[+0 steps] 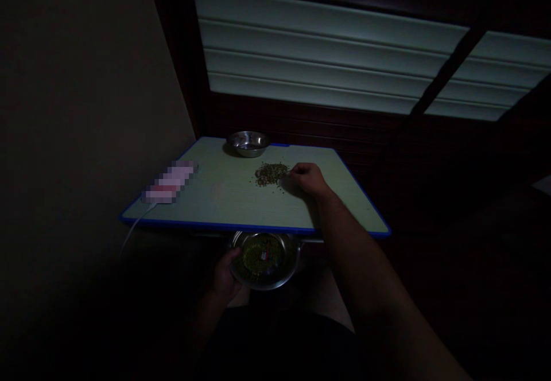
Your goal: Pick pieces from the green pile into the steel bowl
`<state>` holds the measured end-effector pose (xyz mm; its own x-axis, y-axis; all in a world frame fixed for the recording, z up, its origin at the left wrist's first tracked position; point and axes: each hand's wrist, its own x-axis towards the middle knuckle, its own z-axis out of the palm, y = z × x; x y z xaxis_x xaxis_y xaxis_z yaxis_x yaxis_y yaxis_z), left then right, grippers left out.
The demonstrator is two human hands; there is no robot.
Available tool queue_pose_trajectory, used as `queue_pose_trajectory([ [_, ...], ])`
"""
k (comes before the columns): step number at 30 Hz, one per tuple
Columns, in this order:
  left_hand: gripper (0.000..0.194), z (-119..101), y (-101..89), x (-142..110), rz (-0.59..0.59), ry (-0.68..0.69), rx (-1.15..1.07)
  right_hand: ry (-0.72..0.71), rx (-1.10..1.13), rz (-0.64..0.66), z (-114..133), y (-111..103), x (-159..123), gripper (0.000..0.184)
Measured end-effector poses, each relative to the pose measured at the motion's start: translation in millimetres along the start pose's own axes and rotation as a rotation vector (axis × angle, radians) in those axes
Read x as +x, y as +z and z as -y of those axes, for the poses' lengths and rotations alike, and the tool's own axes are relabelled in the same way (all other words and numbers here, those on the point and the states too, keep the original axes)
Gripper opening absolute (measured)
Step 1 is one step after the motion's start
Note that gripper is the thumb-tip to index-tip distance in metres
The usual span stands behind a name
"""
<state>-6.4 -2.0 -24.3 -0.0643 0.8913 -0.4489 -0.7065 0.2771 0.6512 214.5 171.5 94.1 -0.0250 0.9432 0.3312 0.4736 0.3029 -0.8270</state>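
Observation:
A small pale green table (pixel 224 197) with a blue edge stands before me in a dim room. On it lies a little heap of greenish-brown grains (pixel 270 174). My right hand (pixel 306 178) rests on the table just right of the heap, fingers curled and touching its edge; whether they pinch anything is hidden. Below the table's front edge my left hand (pixel 224 278) grips the rim of a steel bowl (pixel 290 263) that holds green grains.
An empty steel bowl (pixel 248 143) sits at the table's far edge. A blurred pinkish object (pixel 169 182) with a white cable lies at the left. A wall is on the left, a shuttered window and dark wood behind.

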Motion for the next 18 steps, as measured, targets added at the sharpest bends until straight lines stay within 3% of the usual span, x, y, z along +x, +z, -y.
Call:
queue_pose_trajectory([
  [18,0.025,-1.4,1.0,-1.1,0.009,-0.02,-0.004,0.057,0.04,0.057,-0.4,1.9,-1.5,0.019],
])
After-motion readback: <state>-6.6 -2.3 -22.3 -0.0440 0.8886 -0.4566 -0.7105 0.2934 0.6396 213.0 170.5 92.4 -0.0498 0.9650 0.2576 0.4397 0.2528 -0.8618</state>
